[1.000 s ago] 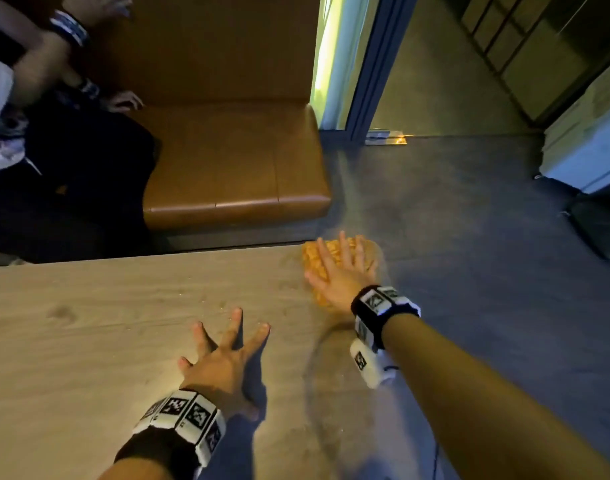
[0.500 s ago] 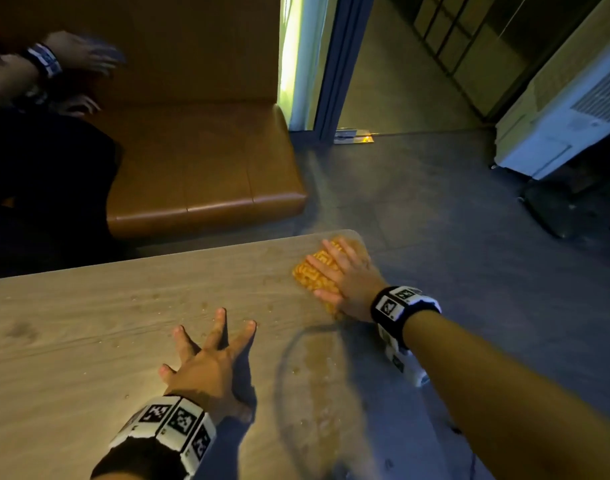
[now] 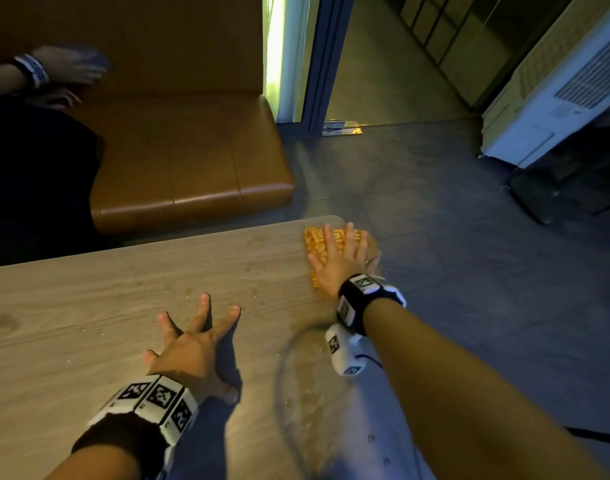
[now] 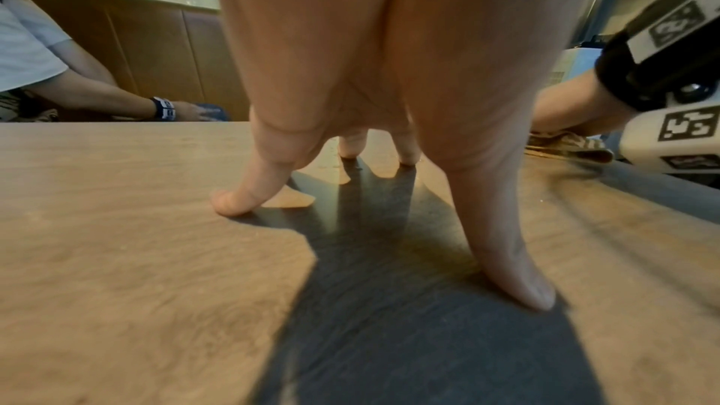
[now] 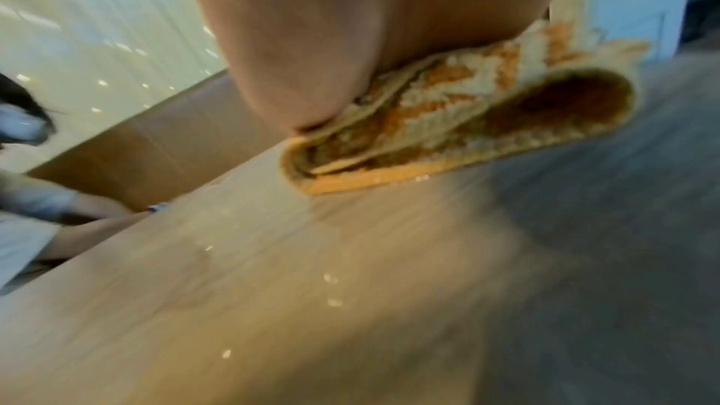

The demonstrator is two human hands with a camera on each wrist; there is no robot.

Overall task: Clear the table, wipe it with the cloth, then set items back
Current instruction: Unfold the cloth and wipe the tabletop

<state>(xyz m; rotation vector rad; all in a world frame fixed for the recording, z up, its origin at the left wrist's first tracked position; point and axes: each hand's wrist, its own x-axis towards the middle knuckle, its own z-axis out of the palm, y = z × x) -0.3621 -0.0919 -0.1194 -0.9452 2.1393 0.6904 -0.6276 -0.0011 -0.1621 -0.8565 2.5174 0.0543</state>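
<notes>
- The orange cloth [image 3: 316,241] is lying folded at the far right corner of the wooden table [image 3: 71,306], right of centre in the head view, its fold overhanging the edge in the right wrist view.
- The right hand [image 3: 336,263] is pressing flat on top of it, fingers straight.
- The left hand [image 3: 192,351] is resting well apart, lower centre, fingers [image 4: 233,205] spread, tips touching the wood.
- Another person's hand [image 3: 71,65] is showing upper left, by the brown bench [image 3: 192,161].
</notes>
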